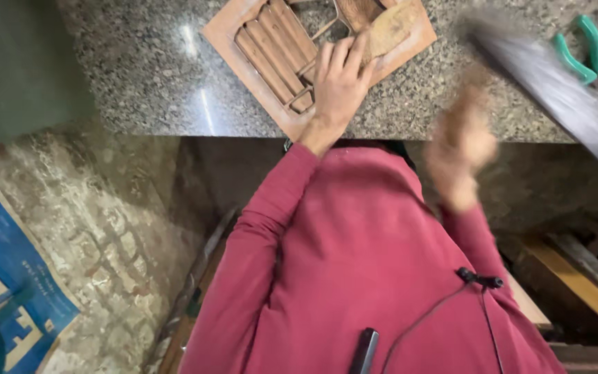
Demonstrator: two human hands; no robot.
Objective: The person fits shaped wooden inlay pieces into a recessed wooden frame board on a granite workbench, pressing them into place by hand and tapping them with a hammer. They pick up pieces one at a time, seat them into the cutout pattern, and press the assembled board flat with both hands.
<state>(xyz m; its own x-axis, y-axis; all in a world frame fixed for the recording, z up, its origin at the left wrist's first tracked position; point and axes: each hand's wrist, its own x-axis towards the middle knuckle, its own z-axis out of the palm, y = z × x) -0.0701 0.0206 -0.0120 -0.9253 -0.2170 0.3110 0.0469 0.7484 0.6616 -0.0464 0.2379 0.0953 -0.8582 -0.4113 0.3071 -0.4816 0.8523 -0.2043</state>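
Wooden panel (264,41) at 12 o'clock on granite surface (140,76) | left hand (337,79) flat, fingers spread, pressing panel | right hand (459,149) blurred, grip unclear, near blurred saw (555,83) at 2 o'clock | step: holding panel steady, I judge | blue printed sack (8,291) at 8 o'clock on floor

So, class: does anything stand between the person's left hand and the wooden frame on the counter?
Nothing visible does: the left hand already rests flat on the wooden frame, on the granite counter. The right hand is blurred, off the frame.
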